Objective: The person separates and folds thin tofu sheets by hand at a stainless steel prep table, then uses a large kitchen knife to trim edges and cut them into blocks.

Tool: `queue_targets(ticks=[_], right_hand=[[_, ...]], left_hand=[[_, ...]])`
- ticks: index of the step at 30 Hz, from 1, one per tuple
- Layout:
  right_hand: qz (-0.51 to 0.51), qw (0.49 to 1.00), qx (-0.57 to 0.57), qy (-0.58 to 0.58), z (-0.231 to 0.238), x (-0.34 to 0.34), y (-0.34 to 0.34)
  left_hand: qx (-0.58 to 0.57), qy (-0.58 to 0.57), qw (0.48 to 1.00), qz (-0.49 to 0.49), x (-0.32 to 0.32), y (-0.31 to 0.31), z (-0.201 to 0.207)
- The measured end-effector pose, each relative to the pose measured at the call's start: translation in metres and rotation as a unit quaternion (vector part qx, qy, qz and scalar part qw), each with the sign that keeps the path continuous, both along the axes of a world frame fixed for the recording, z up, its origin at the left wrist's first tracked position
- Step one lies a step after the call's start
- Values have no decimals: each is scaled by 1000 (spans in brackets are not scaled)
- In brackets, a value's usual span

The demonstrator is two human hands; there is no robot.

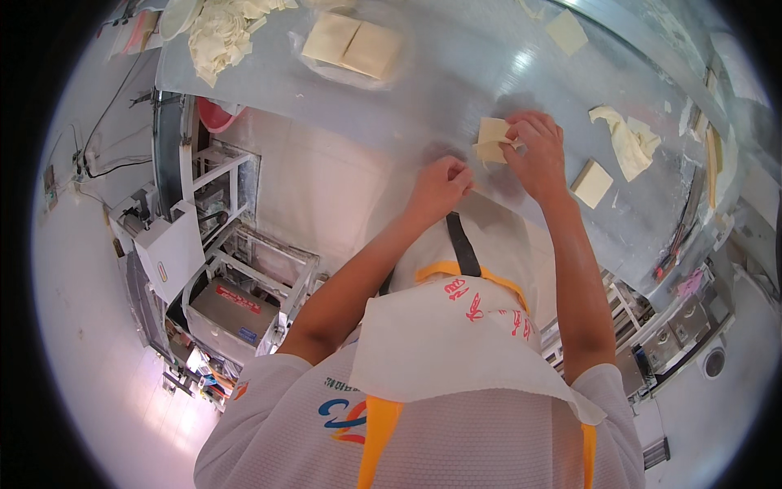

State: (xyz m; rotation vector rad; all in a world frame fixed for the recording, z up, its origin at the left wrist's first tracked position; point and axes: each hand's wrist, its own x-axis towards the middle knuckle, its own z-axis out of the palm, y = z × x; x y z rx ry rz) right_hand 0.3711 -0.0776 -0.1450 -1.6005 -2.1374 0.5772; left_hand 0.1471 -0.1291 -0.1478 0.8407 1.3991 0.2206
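My right hand [538,155] pinches a thin, pale yellow square dough wrapper [492,132] at the table's near edge. Part of the wrapper is folded or lifted under my fingers. To its left, my left hand [442,187] is closed with the fingertips pressed together, apart from the wrapper. Whatever those fingertips hold, if anything, is too small to make out. A small stack of square wrappers [593,183] lies just right of my right hand. Beyond that stack rests a crumpled dough sheet [627,145].
Two stacks of wrappers [350,42] sit on clear plastic at the far side of the metal table [423,90]. A heap of crumpled dough [221,37] lies far left, a single square piece [567,33] far right. A red basin [215,116] and metal frames [269,253] stand below on the left.
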Motion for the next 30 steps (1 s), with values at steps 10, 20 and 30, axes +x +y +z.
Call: queue_targets(ticks=[10,20,30], right_hand=[[49,998,32,33,69,-48,-74],[-133,906,-305,261,71,-22,-35],[-119,953,-199,193,80,-45,-45]], left_hand=[[-128,-497,828,228,9,12,30],[-84,-284,950,97,-20,1,49],[-87,-299,946,88,-35,-1,58]])
